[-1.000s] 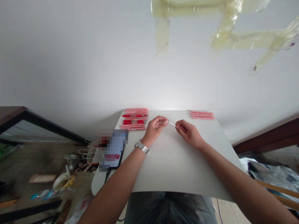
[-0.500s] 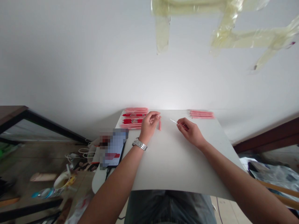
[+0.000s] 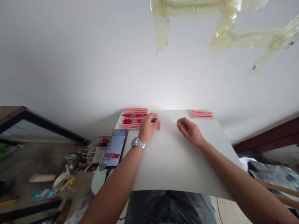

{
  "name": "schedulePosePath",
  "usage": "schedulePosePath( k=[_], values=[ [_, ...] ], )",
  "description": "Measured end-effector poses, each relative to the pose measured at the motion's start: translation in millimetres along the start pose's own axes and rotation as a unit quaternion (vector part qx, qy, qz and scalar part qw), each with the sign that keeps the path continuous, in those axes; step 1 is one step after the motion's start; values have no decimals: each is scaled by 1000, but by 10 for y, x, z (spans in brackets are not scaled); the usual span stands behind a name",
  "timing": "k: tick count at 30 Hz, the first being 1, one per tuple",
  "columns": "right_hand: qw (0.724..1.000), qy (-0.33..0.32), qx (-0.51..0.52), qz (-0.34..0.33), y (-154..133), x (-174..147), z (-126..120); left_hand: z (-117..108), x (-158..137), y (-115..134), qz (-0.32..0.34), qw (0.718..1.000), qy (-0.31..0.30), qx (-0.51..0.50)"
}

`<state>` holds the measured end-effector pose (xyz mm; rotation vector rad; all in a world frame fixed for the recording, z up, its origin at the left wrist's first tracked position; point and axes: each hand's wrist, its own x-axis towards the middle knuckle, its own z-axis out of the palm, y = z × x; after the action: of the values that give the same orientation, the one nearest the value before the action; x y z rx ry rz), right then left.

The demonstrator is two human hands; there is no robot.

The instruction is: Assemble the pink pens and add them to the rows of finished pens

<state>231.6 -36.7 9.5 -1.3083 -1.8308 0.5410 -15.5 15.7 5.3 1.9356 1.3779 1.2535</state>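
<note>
Comprises slim white stick (image 3: 173, 120), pinched in right hand (image 3: 190, 132) and pointing to ten o'clock from it, likely light, stiff and slick, best held mid-shaft; also short pink piece (image 3: 159, 125) at three o'clock from left hand (image 3: 147, 128), with grip there impossible to tell.

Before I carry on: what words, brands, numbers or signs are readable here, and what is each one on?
None can be read.
Screen: partly pixelated; marks too blurred.
Red pens: any print too small.
White-tipped stick in the right hand: no lettering visible.
Watch: dial too small.
</note>
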Motion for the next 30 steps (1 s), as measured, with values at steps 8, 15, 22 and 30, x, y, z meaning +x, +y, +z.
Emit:
schedulePosePath(
  k=[8, 15, 22, 30],
  values=[
    [1000, 0, -3, 8, 5, -4, 7, -52, -24, -34, 53, 987, -10, 155],
    [1000, -5, 0, 9, 4, -8, 5, -66, -43, -54, 77, 971, -26, 223],
    [1000, -10, 6, 12, -7, -7, 5, -48, -41, -82, 66, 971, -36, 229],
    [1000, -10, 6, 11, 16, -6, 16, -37, -29, -88, 55, 975, -35, 213]
  ],
)
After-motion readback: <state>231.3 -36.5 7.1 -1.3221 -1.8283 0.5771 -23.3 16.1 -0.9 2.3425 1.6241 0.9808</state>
